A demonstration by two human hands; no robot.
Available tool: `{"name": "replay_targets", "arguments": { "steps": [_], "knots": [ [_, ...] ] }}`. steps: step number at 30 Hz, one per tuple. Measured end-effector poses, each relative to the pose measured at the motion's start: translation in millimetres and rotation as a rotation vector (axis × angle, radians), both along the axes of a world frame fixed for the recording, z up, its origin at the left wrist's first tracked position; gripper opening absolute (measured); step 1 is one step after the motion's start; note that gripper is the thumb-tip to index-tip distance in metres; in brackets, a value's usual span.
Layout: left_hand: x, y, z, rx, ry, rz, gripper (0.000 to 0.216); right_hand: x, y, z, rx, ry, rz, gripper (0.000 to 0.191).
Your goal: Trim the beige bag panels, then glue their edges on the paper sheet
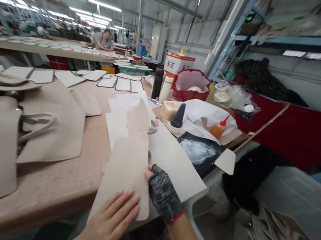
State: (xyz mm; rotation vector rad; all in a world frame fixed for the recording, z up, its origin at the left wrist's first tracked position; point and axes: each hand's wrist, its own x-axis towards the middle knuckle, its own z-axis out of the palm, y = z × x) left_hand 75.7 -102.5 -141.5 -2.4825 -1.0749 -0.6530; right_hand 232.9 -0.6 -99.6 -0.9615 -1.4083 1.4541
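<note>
A long beige leather-like panel (pixel 129 159) with a wavy left edge lies before me, over a white board (pixel 175 159) at the table's front edge. My left hand (pixel 114 218), bare, rests flat on the panel's near end with its fingers stretched out. At the panel's right edge is my right hand (pixel 164 191), in a dark grey fingerless glove with a red cuff. Its fingers are curled and closed at that edge; the glove hides part of the grip. Just beyond it, a small round object (pixel 153 127) peeks out beside the panel.
Beige bag pieces with handles (pixel 52 131) lie left. Behind are white panels (pixel 129 85), a black bottle (pixel 157 84) and a red basin (pixel 191 86). To the right are a dark cone (pixel 178 115), a glue bottle (pixel 219 128) and a black sheet (pixel 199 152). A person (pixel 105 41) sits far back.
</note>
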Motion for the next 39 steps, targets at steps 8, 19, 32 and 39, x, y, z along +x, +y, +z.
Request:
{"name": "replay_targets", "arguments": {
  "steps": [8, 19, 32, 39],
  "knots": [
    [20.9, 6.3, -15.6, -0.238, -0.387, 0.012, 0.048, 46.2, -41.1, -26.2, 0.002, -0.190, -0.135, 0.027],
    [53.8, 32.1, 7.3, -1.310, -1.852, 0.364, 0.044, 93.7, -109.7, -10.0, -0.084, -0.172, -0.178, 0.022],
    [73.7, 35.1, 5.7, -1.072, -1.825, 0.273, 0.047, 107.0, -103.6, 6.0, -0.175, 0.034, -0.191, 0.017],
    [85.3, 32.9, 8.0, -0.665, -1.164, 0.315, 0.047, 112.8, -101.7, 21.1, 0.039, -0.322, -0.196, 0.021]
  ]
}}
